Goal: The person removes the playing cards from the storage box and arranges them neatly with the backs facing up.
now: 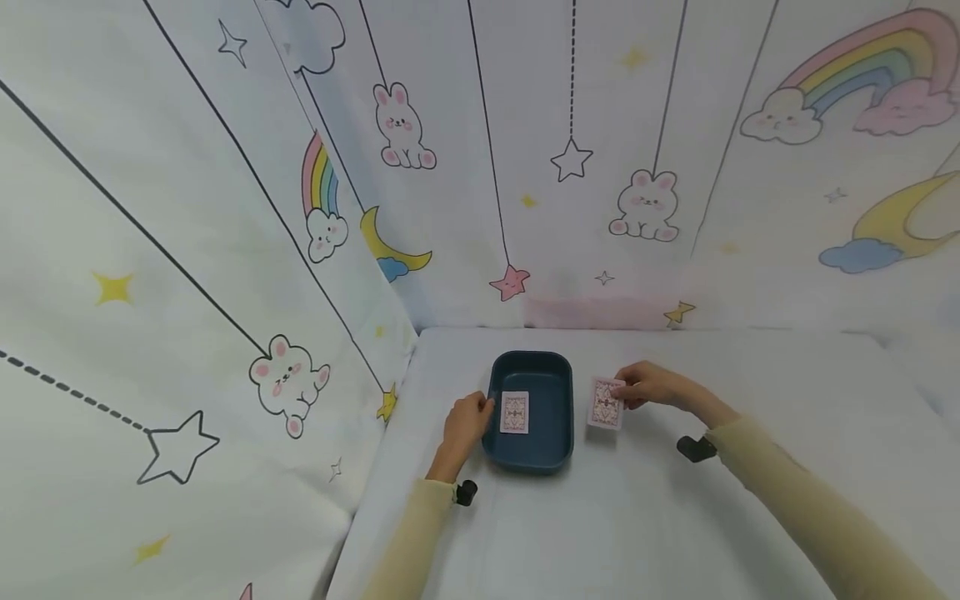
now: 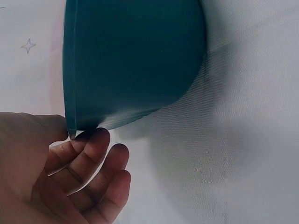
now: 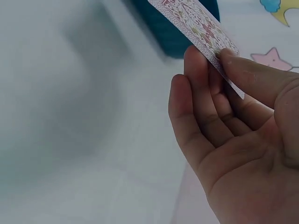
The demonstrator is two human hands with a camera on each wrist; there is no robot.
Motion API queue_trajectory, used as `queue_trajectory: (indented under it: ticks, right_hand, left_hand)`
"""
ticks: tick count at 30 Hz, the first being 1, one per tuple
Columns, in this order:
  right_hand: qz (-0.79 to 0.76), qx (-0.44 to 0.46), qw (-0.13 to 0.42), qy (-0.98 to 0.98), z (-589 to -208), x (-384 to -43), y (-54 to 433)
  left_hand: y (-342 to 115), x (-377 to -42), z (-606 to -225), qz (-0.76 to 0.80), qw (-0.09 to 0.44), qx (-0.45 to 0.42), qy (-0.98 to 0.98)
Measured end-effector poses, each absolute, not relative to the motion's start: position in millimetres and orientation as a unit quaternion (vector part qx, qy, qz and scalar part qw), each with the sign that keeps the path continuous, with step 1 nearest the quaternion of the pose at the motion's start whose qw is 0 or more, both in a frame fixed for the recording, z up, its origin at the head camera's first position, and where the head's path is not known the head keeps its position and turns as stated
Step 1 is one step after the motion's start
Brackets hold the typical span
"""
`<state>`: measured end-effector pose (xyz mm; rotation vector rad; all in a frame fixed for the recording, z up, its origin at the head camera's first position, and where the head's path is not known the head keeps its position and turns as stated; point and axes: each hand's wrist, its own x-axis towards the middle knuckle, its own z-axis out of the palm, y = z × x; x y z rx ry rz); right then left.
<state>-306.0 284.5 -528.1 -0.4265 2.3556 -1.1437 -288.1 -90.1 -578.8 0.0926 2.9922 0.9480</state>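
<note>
A dark blue tray (image 1: 551, 446) stands on the white table, and one playing card (image 1: 514, 413) lies inside it, patterned back up, toward the left. My left hand (image 1: 467, 425) pinches the tray's left rim; the left wrist view shows the thumb and curled fingers (image 2: 96, 149) at the edge of the tray wall (image 2: 135, 56). To the right of the tray, my right hand (image 1: 651, 386) holds a second playing card (image 1: 606, 404) with a red-patterned back. In the right wrist view, thumb and fingers pinch this card (image 3: 201, 32) near one end, above the table.
The white table (image 1: 525, 533) reaches back to a cloth wall printed with bunnies, stars and rainbows. Another printed cloth (image 1: 225, 292) hangs along the left side. Each wrist carries a small black camera, such as the one on the right wrist (image 1: 697, 449).
</note>
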Motion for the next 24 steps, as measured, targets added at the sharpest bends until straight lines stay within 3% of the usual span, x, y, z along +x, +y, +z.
queue_trajectory:
  ticks: [9, 16, 24]
  right_hand:
    - [-0.42, -0.142, 0.24, 0.863, -574, -286, 304]
    - [-0.376, -0.148, 0.171, 0.899, -607, -273, 310]
    - [-0.32, -0.148, 0.106, 0.93, -608, -273, 301]
  left_hand:
    - [-91, -286, -575, 0.307, 0.006, 0.031, 0.951]
    - [-90, -281, -580, 0.31, 0.011, 0.029, 0.95]
    - [-91, -285, -577, 0.309, 0.0, 0.029, 0.951]
